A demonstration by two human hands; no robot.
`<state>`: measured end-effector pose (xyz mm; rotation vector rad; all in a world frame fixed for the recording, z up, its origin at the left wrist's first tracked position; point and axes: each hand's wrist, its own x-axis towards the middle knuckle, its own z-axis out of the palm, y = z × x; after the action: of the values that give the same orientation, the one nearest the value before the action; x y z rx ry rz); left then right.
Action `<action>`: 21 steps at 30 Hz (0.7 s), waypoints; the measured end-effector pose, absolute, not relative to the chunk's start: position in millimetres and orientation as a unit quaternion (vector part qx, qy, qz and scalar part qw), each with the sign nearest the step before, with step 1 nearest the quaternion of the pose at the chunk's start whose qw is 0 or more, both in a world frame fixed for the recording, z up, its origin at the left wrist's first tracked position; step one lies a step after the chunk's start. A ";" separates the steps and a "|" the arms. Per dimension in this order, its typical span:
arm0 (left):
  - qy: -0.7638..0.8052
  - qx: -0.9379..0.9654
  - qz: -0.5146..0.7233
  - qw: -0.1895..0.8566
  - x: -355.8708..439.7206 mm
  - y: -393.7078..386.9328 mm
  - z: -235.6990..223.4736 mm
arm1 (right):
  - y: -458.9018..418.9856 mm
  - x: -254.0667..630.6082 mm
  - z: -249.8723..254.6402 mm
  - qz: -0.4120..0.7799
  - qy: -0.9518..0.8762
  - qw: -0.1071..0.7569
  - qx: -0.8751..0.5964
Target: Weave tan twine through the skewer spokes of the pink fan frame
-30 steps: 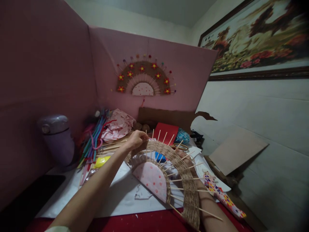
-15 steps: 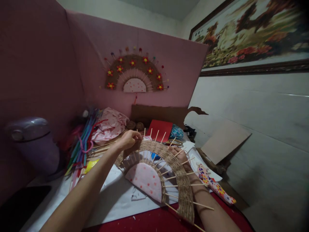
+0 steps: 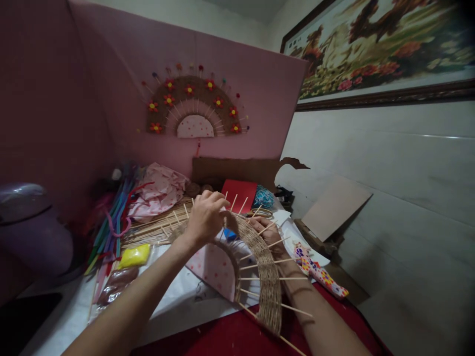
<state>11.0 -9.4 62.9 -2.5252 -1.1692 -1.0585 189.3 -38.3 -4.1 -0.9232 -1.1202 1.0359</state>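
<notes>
A half-round fan (image 3: 265, 262) of brown twine woven over thin wooden sticks stands tilted before me. Its inner half-disc (image 3: 215, 269) is covered in pink dotted cloth. My right hand (image 3: 269, 235) grips the woven band from behind on its right, fingertips among the sticks. Over the top of the band is my left hand (image 3: 208, 217), its fingers bent and drawn together; what they pinch is too small to tell. The left hand and forearm cover part of the band and half-disc.
A finished fan with red flowers (image 3: 195, 106) hangs on the pink board. Behind my hands lie loose sticks (image 3: 152, 230), pink dotted cloth (image 3: 159, 190), red card (image 3: 239, 193) and blue yarn (image 3: 263, 197). Left are pipe cleaners (image 3: 111, 222) and a yellow packet (image 3: 134, 256); right, a patterned object (image 3: 321, 272).
My left hand has moved right and toward me across the top of the fan. The right hand keeps its hold. The whole view has shifted slightly, bringing the yellow packet into fuller sight.
</notes>
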 end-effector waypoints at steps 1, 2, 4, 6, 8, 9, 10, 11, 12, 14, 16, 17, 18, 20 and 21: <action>-0.359 -0.860 -0.358 0.054 17.3 -13.6 60.9 | -37.8 189.6 -5.7 0.460 -0.483 0.631 -0.397; -0.336 -0.872 -0.354 0.032 22.7 -16.9 58.4 | -37.6 189.4 -6.4 0.465 -0.478 0.635 -0.390; -0.316 -0.886 -0.339 0.007 29.7 -21.0 53.5 | -37.7 188.2 -5.6 0.467 -0.473 0.645 -0.378; -0.322 -0.886 -0.335 -0.006 32.0 -22.0 49.9 | -38.3 186.6 -3.4 0.472 -0.467 0.652 -0.366; -0.329 -0.882 -0.337 -0.020 30.8 -20.9 48.4 | -38.8 185.3 -1.5 0.484 -0.460 0.654 -0.357; -0.329 -0.882 -0.336 -0.026 29.4 -20.1 48.5 | -38.8 184.8 -0.9 0.489 -0.456 0.654 -0.354; -0.326 -0.884 -0.334 -0.031 27.9 -19.4 49.0 | -38.8 184.5 -0.7 0.493 -0.453 0.654 -0.353; -0.323 -0.887 -0.329 -0.034 26.6 -19.1 49.8 | -38.6 184.4 -0.6 0.492 -0.453 0.654 -0.354; -0.319 -0.890 -0.324 -0.037 25.6 -19.2 50.7 | -38.5 184.4 -0.7 0.491 -0.454 0.652 -0.357; -0.312 -0.897 -0.310 -0.036 25.0 -21.1 52.6 | -38.5 184.9 -0.7 0.485 -0.456 0.652 -0.363; -0.312 -0.902 -0.297 -0.019 26.4 -24.7 54.0 | -39.2 185.9 0.1 0.485 -0.457 0.648 -0.369; -0.316 -0.902 -0.293 -0.005 27.6 -26.8 54.5 | -39.8 186.4 0.7 0.489 -0.456 0.645 -0.370; -0.323 -0.901 -0.288 0.009 29.0 -29.1 55.1 | -40.5 186.8 1.4 0.495 -0.454 0.641 -0.371; -0.336 -0.899 -0.278 0.031 31.4 -33.1 56.2 | -41.5 187.3 2.7 0.505 -0.454 0.634 -0.370; -0.343 -0.899 -0.271 0.033 32.2 -34.7 56.7 | -41.5 187.3 2.9 0.506 -0.454 0.634 -0.368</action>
<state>32.2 -34.7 56.7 -2.7648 -1.0564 -0.8324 187.3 -41.5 2.9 -0.8424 -1.0387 1.1569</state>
